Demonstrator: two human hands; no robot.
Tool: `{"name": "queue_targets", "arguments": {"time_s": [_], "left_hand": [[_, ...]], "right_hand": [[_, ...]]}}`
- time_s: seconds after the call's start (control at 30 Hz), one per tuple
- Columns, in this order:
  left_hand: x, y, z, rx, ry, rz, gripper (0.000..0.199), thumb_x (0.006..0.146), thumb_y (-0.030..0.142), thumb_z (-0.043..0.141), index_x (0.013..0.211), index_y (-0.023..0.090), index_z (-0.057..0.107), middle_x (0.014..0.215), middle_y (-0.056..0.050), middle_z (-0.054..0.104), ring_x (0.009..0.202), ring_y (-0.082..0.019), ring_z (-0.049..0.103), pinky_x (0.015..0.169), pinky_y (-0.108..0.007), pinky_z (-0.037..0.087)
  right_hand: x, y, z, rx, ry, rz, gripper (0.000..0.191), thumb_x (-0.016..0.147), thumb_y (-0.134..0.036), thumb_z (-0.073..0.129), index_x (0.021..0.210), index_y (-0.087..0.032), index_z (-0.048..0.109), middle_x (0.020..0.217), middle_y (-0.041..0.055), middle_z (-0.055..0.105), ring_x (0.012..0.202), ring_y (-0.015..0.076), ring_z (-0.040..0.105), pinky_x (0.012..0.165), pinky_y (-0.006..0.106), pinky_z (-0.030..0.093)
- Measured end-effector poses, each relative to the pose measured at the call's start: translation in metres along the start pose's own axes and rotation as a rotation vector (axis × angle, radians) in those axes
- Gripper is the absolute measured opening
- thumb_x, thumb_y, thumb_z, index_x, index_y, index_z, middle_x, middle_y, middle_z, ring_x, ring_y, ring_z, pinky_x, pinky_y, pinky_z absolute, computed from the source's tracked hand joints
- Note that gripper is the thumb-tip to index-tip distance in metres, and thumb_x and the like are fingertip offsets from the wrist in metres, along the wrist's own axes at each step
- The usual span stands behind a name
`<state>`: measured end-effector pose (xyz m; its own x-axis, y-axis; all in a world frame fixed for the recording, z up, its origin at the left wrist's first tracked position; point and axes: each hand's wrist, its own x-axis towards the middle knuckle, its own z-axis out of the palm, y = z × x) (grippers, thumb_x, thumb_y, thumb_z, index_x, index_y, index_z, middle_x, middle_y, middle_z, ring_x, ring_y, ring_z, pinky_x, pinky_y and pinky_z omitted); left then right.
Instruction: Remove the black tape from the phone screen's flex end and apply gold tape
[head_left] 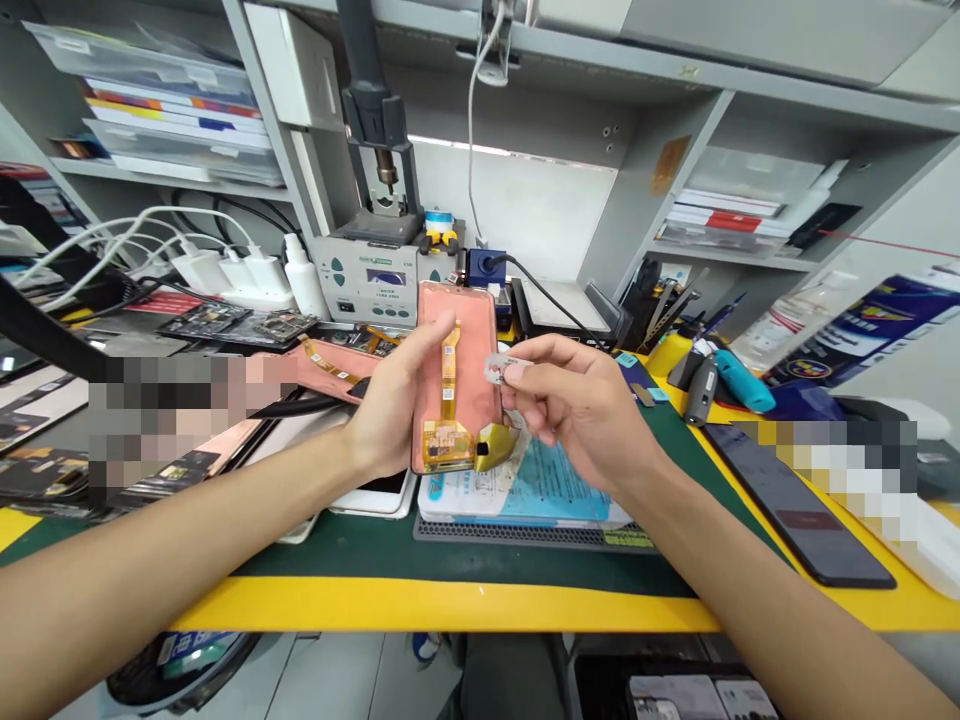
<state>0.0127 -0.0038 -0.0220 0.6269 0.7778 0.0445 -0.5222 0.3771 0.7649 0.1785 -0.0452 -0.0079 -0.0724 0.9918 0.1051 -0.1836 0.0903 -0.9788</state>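
Observation:
My left hand (390,410) is closed around a phone screen panel (472,340), its copper-coloured back facing me and its thumb laid over the face. An orange flex cable (448,375) runs down the panel to a small circuit strip at its lower end. A shiny yellow flap of film (495,445) sticks out at the lower right corner. Between thumb and fingers, my right hand (577,395) pinches a thin metal blade (496,369) at the panel's right edge. Whether the blade touches the edge I cannot tell.
Below the panel lies a blue-and-white box (547,490) on a green mat (360,555). More phone panels (337,365) are piled at left. A hot-air station (375,280) stands behind. At right are a dark phone (802,505), a turquoise tool (742,380) and bottles.

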Motion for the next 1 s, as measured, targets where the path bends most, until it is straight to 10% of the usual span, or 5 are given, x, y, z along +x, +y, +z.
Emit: {"name": "queue_targets", "arguments": {"time_s": [1.0], "left_hand": [[0.0026, -0.0037, -0.0074, 0.162, -0.027, -0.134, 0.030, 0.086, 0.022, 0.052, 0.093, 0.006, 0.076, 0.088, -0.018, 0.079, 0.082, -0.029, 0.076, 0.078, -0.037, 0.061]], "right_hand": [[0.0056, 0.0008, -0.0033, -0.039, -0.056, -0.033, 0.010, 0.075, -0.019, 0.077, 0.080, -0.016, 0.069, 0.049, -0.0060, 0.057, 0.038, 0.0063, 0.044, 0.036, 0.019, 0.032]]}}
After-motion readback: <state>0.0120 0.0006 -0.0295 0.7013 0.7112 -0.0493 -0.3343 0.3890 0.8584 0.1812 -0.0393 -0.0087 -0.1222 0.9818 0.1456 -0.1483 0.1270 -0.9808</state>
